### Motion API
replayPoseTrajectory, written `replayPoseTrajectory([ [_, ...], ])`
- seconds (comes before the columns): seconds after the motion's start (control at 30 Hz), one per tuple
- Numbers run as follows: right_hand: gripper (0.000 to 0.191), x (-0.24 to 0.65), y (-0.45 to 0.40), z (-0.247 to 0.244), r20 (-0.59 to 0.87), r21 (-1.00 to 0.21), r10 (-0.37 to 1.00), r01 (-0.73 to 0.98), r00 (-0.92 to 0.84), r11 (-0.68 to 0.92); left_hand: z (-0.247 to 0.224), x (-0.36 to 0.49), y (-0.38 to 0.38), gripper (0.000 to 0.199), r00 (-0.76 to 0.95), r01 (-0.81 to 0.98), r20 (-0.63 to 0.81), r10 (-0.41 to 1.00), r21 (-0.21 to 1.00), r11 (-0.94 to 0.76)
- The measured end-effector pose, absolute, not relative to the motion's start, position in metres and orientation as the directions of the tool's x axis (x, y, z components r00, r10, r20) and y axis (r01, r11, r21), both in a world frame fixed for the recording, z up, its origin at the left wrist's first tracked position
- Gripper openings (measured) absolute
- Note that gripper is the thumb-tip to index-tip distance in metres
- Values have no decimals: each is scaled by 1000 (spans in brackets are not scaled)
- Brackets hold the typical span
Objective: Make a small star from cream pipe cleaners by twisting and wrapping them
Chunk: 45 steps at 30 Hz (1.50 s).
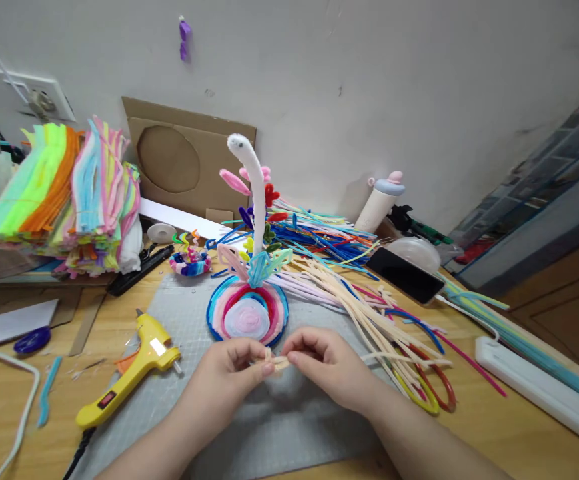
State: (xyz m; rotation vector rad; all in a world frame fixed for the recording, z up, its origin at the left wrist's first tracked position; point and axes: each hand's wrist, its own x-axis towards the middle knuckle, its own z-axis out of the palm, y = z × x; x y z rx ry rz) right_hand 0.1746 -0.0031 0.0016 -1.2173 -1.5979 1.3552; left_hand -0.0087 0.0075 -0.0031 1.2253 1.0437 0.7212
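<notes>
Between my two hands is a small bent piece of cream pipe cleaner. My left hand pinches its left part between thumb and fingertips. At its right end my right hand is closed in a pinch as well. Just beyond the hands stands a pipe-cleaner craft: a round base coiled in blue, pink and red, with a lilac centre. From behind the base a fuzzy white stalk rises with a curved tip, and coloured petal loops surround it. The base's near edge is close behind my fingers.
A grey cutting mat lies under the hands. To the left are a yellow glue gun and bundled pipe cleaners. Loose cream pipe cleaners, a black phone and a white power strip lie to the right.
</notes>
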Motion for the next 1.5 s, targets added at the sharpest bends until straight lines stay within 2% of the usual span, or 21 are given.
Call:
replayPoseTrajectory([
  [0.1, 8, 175, -4, 3, -60, -980, 951, 200, -302, 1, -2, -9, 9, 21, 384, -47, -298, 874, 939, 341],
  [0.2, 10, 171, -7, 0, -76, -976, 954, 218, -289, -12, -1, -9, 8, 19, 337, -128, -301, 892, 924, 360],
  [0.27, 11, 167, -11, -3, -74, -964, 958, 267, -276, 2, -3, -8, 8, 19, 304, -150, -293, 906, 925, 350],
  [0.33, 8, 164, -16, -5, -16, -923, 962, 374, -274, 91, -6, -8, 8, 19, 266, -126, -287, 920, 936, 329],
  [0.4, 7, 163, -22, -5, 104, -807, 942, 526, -319, 268, -7, -7, 7, 18, 213, -65, -257, 943, 959, 276],
  [0.47, 9, 164, -26, -3, 221, -617, 884, 644, -411, 453, -6, -7, 5, 15, 170, 55, -194, 966, 981, 188],
  [0.53, 12, 166, -28, -1, 270, -462, 830, 691, -487, 556, -1, -7, 4, 14, 189, 226, -130, 973, 970, 85],
  [0.57, 13, 167, -29, 1, 275, -435, 818, 693, -506, 575, 1, -8, 4, 13, 251, 280, -130, 959, 958, 57],
  [0.63, 13, 169, -27, 5, 251, -493, 826, 668, -505, 558, 6, -10, 4, 10, 358, 331, -160, 920, 943, 36],
  [0.7, 11, 171, -24, 9, 195, -645, 851, 590, -487, 485, 9, -13, 5, 10, 463, 301, -236, 855, 948, 100],
  [0.8, 8, 173, -20, 12, 105, -844, 876, 424, -470, 328, 9, -17, 5, 15, 629, 109, -312, 712, 942, 317],
  [0.87, 8, 174, -19, 13, 110, -898, 873, 329, -475, 291, 7, -18, 4, 20, 684, -18, -309, 661, 898, 439],
  [0.97, 13, 172, -21, 11, 200, -885, 848, 281, -491, 371, 4, -16, 3, 21, 646, -170, -276, 711, 857, 487],
  [1.1, 19, 168, -26, 6, 263, -815, 864, 380, -429, 436, -4, -9, 3, 19, 537, -292, -266, 801, 832, 472],
  [1.2, 19, 164, -28, 3, 253, -809, 907, 440, -336, 389, -10, -4, 4, 17, 435, -304, -281, 855, 849, 433],
  [1.3, 21, 160, -28, -1, 227, -853, 932, 405, -282, 330, -13, 0, 4, 19, 357, -286, -270, 894, 880, 380],
  [1.5, 15, 156, -22, -9, 118, -940, 986, 307, -119, 150, -10, 2, 3, 26, 400, -287, -209, 893, 896, 338],
])
